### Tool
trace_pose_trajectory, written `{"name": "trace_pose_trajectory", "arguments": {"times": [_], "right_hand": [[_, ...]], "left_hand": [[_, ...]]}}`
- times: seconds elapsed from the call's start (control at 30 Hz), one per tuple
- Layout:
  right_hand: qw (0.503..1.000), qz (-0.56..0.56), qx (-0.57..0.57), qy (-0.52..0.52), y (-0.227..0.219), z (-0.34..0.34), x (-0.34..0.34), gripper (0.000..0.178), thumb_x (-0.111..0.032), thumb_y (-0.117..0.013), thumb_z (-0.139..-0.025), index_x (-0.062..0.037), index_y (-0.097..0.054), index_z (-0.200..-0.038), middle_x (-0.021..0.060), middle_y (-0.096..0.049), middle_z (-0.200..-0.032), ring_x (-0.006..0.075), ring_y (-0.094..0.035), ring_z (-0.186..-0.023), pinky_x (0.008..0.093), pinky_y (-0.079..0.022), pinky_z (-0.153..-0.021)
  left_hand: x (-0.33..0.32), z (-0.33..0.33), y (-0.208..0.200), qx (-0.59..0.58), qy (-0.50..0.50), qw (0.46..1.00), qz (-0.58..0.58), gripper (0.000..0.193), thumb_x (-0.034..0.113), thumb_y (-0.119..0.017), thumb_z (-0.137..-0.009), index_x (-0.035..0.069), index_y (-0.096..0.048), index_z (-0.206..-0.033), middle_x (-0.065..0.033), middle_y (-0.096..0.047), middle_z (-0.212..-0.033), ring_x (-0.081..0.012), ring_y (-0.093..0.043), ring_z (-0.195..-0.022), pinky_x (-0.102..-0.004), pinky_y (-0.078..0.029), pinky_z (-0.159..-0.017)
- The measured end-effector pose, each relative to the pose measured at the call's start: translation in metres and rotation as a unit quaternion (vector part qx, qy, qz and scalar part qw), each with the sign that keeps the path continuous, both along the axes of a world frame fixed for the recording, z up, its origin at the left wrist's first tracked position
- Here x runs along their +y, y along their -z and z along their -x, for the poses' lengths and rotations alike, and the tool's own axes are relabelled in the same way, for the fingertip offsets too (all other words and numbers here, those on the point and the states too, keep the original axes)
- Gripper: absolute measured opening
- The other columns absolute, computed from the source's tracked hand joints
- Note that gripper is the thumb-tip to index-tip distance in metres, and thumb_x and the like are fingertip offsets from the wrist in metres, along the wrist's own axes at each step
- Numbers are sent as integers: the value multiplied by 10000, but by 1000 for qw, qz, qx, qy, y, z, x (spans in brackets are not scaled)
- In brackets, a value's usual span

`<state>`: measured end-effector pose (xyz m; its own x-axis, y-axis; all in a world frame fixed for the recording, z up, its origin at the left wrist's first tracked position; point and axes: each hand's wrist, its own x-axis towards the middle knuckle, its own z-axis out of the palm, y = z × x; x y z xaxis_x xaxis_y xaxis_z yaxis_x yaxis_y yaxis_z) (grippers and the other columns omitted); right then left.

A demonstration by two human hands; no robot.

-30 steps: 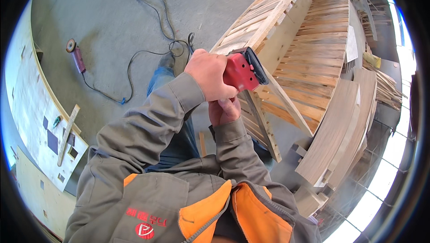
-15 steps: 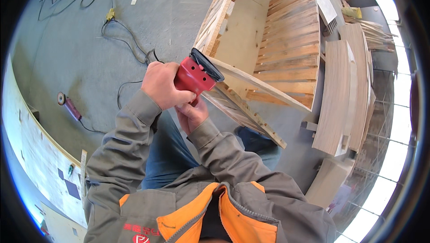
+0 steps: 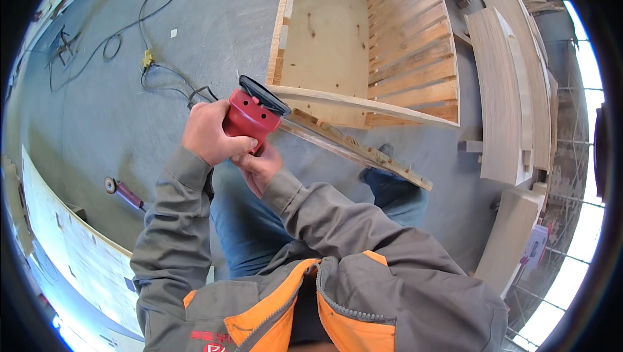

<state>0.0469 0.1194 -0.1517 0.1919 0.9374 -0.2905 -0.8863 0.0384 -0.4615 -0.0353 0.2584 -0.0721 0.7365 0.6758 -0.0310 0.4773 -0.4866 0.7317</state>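
Slatted wooden crate, open-topped: lying on the floor ahead of the grip and to its right, its near rail running out beside the tool. Pale panel: lying well apart, to the left of and behind the grip. Stack of boards: standing far to the right of the grip. Notched wooden bar: slanting away just to the right of the grip. Red power tool with black pad: sitting in the grip, its pad facing up and away to the right. Left hand: wrapping the red body from its left side, thumb pressing across the near face. Right hand: touching the tool's lower end; whether its fingers are pinching anything, cannot tell. Angle grinder: lying on the floor, left of the grip. Yellow connector: lying ahead and to the left.
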Motion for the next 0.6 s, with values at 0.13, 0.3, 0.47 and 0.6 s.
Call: {"name": "trace_pose_trajectory", "arguments": {"times": [0.13, 0.3, 0.47, 0.6], "right_hand": [[1000, -1, 9, -8, 0, -6, -2, 590, -6, -775, -865, -31, -504, -1389, 43, -621, -1204, 145, -612, -1069, 319, -506, -938], [999, -23, 15, -47, -4, -15, 5, 553, -59, -783, -858, -20, -532, -1349, 38, -622, -1164, 135, -611, -1018, 318, -500, -910], [999, 0, -4, -50, -10, -28, -12, 592, -92, -805, -839, -11, -542, -1364, 55, -636, -1197, 160, -628, -1043, 335, -502, -927], [999, -12, -6, -51, 0, -51, -35, 637, -82, -807, -839, 3, -514, -1398, 107, -632, -1313, 235, -637, -1206, 440, -503, -1080]], "left_hand": [[-4, -4, 2, 4, -3, 999, -44, 569, 351, -833, -560, -22, -733, -978, -175, -733, -829, -353, -704, -775, -414, -547, -759], [-8, -4, 2, 36, -47, 998, -25, 540, 312, -833, -605, -33, -732, -1008, -192, -763, -893, -293, -764, -831, -383, -582, -784], [-29, -14, -3, 10, -74, 997, -28, 541, 403, -837, -638, -13, -736, -968, -187, -758, -847, -365, -741, -774, -408, -580, -762], [-60, -37, -17, 18, -102, 994, 30, 577, 370, -841, -678, -28, -738, -1082, -197, -771, -933, -301, -766, -855, -390, -588, -797]]}}
